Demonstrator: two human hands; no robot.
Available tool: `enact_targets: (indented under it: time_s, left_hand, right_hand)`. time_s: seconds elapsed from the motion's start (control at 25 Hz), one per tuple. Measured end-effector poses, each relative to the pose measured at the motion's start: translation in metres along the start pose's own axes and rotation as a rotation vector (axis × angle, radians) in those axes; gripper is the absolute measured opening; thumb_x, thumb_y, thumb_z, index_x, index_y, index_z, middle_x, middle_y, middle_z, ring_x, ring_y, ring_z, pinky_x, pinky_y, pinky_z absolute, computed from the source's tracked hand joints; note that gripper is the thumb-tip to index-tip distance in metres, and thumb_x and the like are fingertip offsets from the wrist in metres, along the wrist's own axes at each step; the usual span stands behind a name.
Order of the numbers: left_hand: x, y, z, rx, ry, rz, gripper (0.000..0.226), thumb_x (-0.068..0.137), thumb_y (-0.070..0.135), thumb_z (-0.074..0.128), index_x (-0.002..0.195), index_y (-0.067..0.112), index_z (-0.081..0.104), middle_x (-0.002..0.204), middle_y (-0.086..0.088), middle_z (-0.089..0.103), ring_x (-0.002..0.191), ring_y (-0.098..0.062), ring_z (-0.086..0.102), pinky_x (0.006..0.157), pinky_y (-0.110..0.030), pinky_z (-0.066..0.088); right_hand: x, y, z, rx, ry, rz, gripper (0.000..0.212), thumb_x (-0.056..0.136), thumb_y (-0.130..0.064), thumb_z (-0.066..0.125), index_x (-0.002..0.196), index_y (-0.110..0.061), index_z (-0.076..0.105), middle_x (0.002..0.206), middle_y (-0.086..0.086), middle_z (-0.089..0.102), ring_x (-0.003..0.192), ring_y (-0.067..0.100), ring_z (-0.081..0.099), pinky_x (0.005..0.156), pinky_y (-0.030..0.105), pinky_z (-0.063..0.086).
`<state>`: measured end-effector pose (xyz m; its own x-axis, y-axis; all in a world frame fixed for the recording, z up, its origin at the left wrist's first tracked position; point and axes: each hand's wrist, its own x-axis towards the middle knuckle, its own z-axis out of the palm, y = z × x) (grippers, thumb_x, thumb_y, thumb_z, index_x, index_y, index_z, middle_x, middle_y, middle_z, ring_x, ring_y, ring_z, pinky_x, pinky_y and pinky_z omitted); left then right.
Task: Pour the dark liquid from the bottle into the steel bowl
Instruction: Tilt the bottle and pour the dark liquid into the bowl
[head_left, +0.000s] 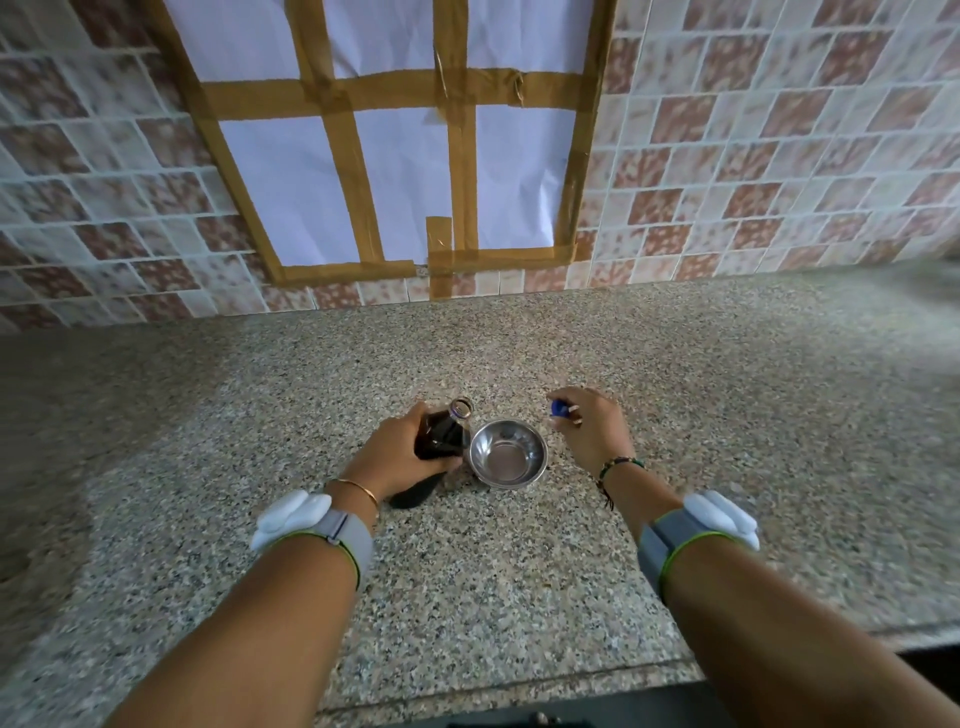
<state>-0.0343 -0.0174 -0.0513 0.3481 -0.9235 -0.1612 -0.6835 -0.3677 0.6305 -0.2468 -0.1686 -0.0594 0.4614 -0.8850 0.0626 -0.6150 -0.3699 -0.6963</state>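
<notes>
A clear plastic bottle (441, 439) of dark liquid stands on the granite counter (467, 571), its mouth uncapped. My left hand (392, 452) is wrapped around its body from the left. Touching the bottle's right side sits a small steel bowl (508, 460); it looks empty. My right hand (589, 428) hovers just right of the bowl, pinching the blue bottle cap (559, 408) between its fingertips.
A tiled wall (779, 156) rises behind the counter, with white paper sheets taped on by brown tape (395, 156). The counter's front edge (519, 696) runs close to me. Both wrists wear grey bands with white sensors.
</notes>
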Motion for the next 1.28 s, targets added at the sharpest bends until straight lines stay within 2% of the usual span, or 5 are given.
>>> enact_targets:
  time_s: [0.12, 0.24, 0.44, 0.88, 1.28]
  left_hand:
    - [0.003, 0.005, -0.003, 0.251, -0.103, 0.017, 0.069, 0.068, 0.052, 0.079, 0.121, 0.018, 0.050, 0.109, -0.008, 0.071, 0.102, -0.026, 0.068, 0.088, -0.039, 0.056]
    - [0.007, 0.006, -0.005, 0.406, -0.150, -0.004, 0.074, 0.065, 0.058, 0.077, 0.122, 0.019, 0.048, 0.112, -0.008, 0.070, 0.102, -0.028, 0.067, 0.086, -0.043, 0.057]
    - [0.017, 0.009, -0.001, 0.542, -0.202, -0.015, 0.062, 0.067, 0.057, 0.075, 0.109, 0.018, 0.051, 0.109, -0.008, 0.069, 0.100, -0.028, 0.066, 0.082, -0.039, 0.055]
    - [0.028, 0.012, 0.005, 0.663, -0.284, -0.023, 0.062, 0.066, 0.055, 0.077, 0.112, 0.019, 0.057, 0.111, -0.006, 0.069, 0.101, -0.029, 0.066, 0.081, -0.037, 0.054]
    - [0.030, 0.017, 0.005, 0.677, -0.327, -0.035, 0.062, 0.066, 0.054, 0.078, 0.113, 0.018, 0.059, 0.112, -0.006, 0.068, 0.101, -0.029, 0.065, 0.080, -0.035, 0.053]
  right_hand:
    - [0.002, 0.004, 0.004, 0.013, 0.003, 0.008, 0.033, 0.081, -0.003, 0.070, 0.112, -0.013, 0.066, 0.109, 0.013, 0.066, 0.087, 0.024, 0.064, 0.086, 0.032, 0.054]
    - [0.003, 0.008, 0.007, 0.029, -0.008, 0.031, 0.033, 0.082, -0.005, 0.068, 0.113, -0.014, 0.066, 0.108, 0.012, 0.066, 0.089, 0.025, 0.063, 0.082, 0.027, 0.050]
    - [0.003, 0.017, 0.011, 0.047, -0.020, 0.034, 0.032, 0.080, -0.007, 0.069, 0.112, -0.013, 0.067, 0.106, 0.013, 0.067, 0.087, 0.024, 0.063, 0.082, 0.032, 0.053]
    - [0.003, 0.023, 0.011, 0.078, -0.040, 0.076, 0.033, 0.079, -0.012, 0.074, 0.111, -0.015, 0.068, 0.107, 0.012, 0.068, 0.093, 0.029, 0.066, 0.089, 0.043, 0.055]
    - [0.005, 0.027, 0.006, 0.049, -0.032, 0.091, 0.033, 0.081, -0.011, 0.072, 0.113, -0.015, 0.067, 0.108, 0.012, 0.066, 0.095, 0.029, 0.064, 0.089, 0.038, 0.055]
